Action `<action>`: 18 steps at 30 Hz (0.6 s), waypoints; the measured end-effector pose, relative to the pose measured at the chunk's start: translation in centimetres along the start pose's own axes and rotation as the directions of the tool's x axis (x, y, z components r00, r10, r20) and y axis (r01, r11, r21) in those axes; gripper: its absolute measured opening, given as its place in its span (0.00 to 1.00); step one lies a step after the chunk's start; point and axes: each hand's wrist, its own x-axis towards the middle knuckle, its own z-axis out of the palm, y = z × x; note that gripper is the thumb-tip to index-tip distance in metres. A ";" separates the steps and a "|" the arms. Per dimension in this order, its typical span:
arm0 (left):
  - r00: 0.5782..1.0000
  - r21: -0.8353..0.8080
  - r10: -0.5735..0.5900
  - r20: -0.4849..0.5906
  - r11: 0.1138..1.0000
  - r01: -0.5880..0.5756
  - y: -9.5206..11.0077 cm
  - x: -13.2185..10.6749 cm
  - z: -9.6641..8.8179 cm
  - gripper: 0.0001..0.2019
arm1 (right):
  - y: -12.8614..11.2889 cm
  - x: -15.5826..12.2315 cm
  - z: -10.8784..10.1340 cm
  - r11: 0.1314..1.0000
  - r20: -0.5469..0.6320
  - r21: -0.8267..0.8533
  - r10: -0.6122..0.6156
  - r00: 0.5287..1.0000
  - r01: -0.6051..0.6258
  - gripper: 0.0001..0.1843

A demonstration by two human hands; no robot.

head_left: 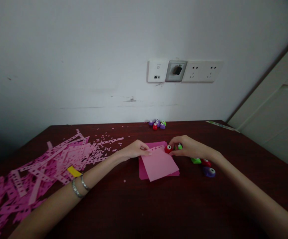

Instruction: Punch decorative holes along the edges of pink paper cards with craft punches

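A light pink paper sheet [158,164] lies on a darker pink sheet [142,172] in the middle of the dark wooden table [158,205]. My left hand [135,150] pinches the sheet's far left edge, fingers closed on it. My right hand [187,147] is closed on a small red paper punch [168,149] that sits on the sheet's punched far edge. A green punch [179,146] shows just behind my right fingers.
A big heap of punched pink paper strips [41,169] with a yellow scrap [73,171] covers the left side. Green, red and purple punches [204,165] lie beside my right wrist. More punches [157,124] cluster by the wall, under wall sockets [185,71].
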 end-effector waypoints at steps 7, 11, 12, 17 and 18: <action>1.000 -0.006 0.000 0.019 1.000 0.000 0.3 -0.2 -0.2 0.12 | -0.2 -0.1 -0.3 1.000 0.008 -0.003 0.001 1.000 -0.001 0.16; 1.000 -0.041 0.002 0.024 0.999 -0.001 0.4 -0.3 -0.2 0.11 | 0.0 -0.2 -0.3 1.000 0.025 0.008 -0.005 1.000 0.005 0.15; 1.000 -0.050 -0.001 0.028 0.999 0.003 0.5 -0.3 -0.2 0.11 | 0.0 -0.2 -0.2 1.000 0.022 0.009 -0.007 1.000 0.007 0.15; 0.999 -0.065 -0.025 0.037 0.997 0.027 0.9 -0.4 0.0 0.10 | 0.1 -0.1 -0.2 1.000 -0.004 -0.007 -0.013 1.000 0.013 0.16; 0.999 -0.067 -0.026 0.037 0.997 0.029 1.0 -0.4 0.0 0.10 | 0.0 -0.1 -0.2 1.000 -0.005 -0.010 -0.018 1.000 0.018 0.16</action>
